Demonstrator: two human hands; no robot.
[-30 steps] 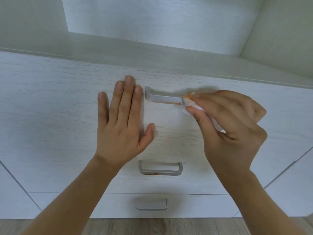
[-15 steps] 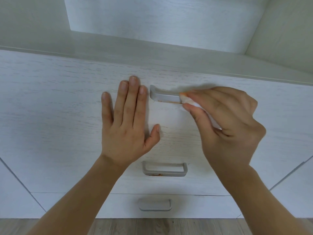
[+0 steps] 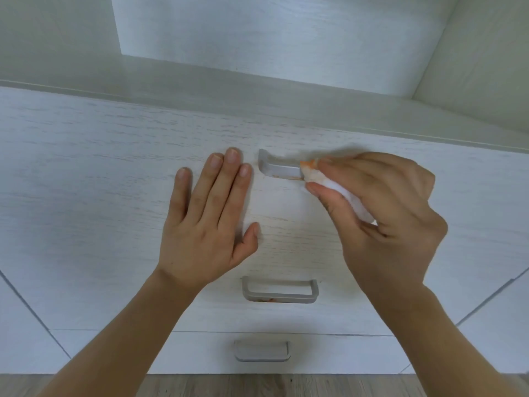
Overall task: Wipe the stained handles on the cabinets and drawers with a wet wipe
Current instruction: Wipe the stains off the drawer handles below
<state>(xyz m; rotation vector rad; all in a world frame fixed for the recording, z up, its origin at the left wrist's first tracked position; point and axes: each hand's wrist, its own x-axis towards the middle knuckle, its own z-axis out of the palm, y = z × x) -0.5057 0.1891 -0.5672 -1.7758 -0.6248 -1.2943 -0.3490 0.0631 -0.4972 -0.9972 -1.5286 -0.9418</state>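
Note:
A grey metal top handle [image 3: 279,168] sits on a white wood-grain drawer front [image 3: 86,181]; a faint orange stain shows along its lower edge. My right hand [image 3: 380,222] pinches a white wet wipe [image 3: 315,174], orange-stained at its tip, against the handle's right part, which it hides. My left hand [image 3: 206,222] lies flat on the drawer front just left of the handle, fingers straight. Below hangs a middle handle [image 3: 280,290] with orange stain on its underside.
A bottom handle [image 3: 262,351] sits on the lowest drawer. Above the drawers runs a recessed shelf ledge [image 3: 257,90]. Cabinet door seams [image 3: 492,296] slant at both sides. Wooden floor [image 3: 257,386] shows along the bottom edge.
My right hand slid the wipe left along the top handle, then back a little to the right. The view drifted slightly; my left hand stays flat on the drawer front.

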